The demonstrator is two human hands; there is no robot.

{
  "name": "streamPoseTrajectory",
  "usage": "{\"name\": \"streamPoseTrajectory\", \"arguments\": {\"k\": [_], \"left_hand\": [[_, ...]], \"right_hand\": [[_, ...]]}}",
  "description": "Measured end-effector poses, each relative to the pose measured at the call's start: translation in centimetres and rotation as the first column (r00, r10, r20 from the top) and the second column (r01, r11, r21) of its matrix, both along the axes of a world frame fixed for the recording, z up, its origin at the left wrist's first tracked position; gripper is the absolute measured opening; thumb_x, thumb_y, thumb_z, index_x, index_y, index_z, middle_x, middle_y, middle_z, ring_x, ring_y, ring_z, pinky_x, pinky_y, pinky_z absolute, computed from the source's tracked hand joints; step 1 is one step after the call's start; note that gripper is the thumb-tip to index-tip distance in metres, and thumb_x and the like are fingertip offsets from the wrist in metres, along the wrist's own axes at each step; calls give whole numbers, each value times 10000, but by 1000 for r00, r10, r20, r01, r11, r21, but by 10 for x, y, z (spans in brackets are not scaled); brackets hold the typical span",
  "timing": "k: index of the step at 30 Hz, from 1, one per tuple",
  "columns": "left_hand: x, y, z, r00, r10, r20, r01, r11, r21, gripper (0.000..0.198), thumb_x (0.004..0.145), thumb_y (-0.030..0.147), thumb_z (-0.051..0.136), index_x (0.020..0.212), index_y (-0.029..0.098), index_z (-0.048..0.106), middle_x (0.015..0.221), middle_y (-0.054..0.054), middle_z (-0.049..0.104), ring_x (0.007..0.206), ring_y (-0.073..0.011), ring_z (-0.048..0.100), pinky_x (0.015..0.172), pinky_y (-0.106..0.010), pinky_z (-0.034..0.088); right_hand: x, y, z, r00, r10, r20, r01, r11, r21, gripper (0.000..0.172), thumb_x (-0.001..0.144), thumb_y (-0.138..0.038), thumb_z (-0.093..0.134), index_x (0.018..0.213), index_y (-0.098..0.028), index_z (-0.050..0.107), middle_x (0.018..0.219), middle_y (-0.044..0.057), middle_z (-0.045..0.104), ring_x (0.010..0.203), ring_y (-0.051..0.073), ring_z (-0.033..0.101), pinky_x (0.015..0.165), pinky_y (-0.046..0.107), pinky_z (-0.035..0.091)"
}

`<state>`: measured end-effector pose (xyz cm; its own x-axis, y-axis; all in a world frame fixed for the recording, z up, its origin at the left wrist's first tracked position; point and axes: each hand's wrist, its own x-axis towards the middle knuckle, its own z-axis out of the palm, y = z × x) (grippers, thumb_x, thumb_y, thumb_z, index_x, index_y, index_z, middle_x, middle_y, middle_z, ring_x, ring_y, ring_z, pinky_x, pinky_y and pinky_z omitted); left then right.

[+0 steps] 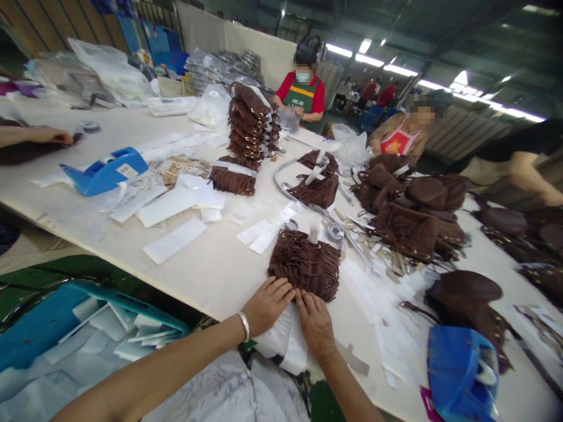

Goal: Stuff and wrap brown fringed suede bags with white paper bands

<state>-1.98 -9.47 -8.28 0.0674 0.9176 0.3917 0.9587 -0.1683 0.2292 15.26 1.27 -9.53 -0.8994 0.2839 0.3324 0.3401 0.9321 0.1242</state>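
A brown fringed bag (305, 264) lies at the table's near edge, with a white strip standing up from its top. My left hand (267, 305) rests on the bag's lower left edge, its fingers stretched out and lying on the fringe. From the right, my right hand (314, 322) touches the same edge, fingers extended, its fingertips close to the left ones. Both thumbs are mostly hidden. Under and between my wrists are white sheets (292, 346) at the table edge. A silver bracelet (244, 326) circles my left wrist.
Blue tape dispensers stand at the left (108, 170) and lower right (461, 369). Stacked fringed bags (248, 123) rise behind; a bag pile (409, 205) lies right. White strips (176, 205) litter the table. A teal bin (132, 299) holds white pieces. Co-workers (303, 94) are across the table.
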Motion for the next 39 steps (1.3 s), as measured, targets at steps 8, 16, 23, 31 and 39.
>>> {"name": "streamPoseTrajectory", "arguments": {"k": [8,16,23,31,39], "left_hand": [[-7,3,-9,999,20,-37,-22,998,-60,389,976,204,411,1360,170,461,1343,-91,529,1300,-251,404,1113,-489,281],[-6,7,-18,1000,23,-2,-24,999,-39,394,963,201,440,1355,166,469,1298,-94,561,1251,-248,446,1100,-476,307],[-9,4,-17,997,35,65,-32,998,-48,418,967,204,424,1381,155,451,1301,-111,565,1260,-244,450,1102,-454,324],[-20,6,4,963,11,268,22,993,-118,416,958,229,419,1366,154,458,1305,-105,569,1255,-227,460,1087,-420,386],[-69,43,15,754,318,575,-212,946,-245,329,966,190,407,1255,223,561,1179,-85,582,1101,-180,556,969,-338,487]], "right_hand": [[-1,-4,13,1000,25,17,-25,999,26,370,923,-86,392,1238,-91,587,1176,170,629,1086,264,559,927,411,466],[-122,46,105,994,-108,-19,104,983,-148,257,995,-218,403,1181,-193,578,977,68,655,918,190,584,814,299,429],[-225,110,49,938,-347,13,348,937,-43,324,1007,-360,388,865,-161,601,832,85,638,776,189,579,638,282,343],[-225,131,9,899,-429,-94,428,903,-27,401,1022,-414,313,849,-174,583,743,56,624,673,160,547,578,295,244],[-225,133,11,886,-454,-93,429,880,-205,457,1028,-435,284,829,-165,595,715,45,624,608,127,498,563,283,201]]}}
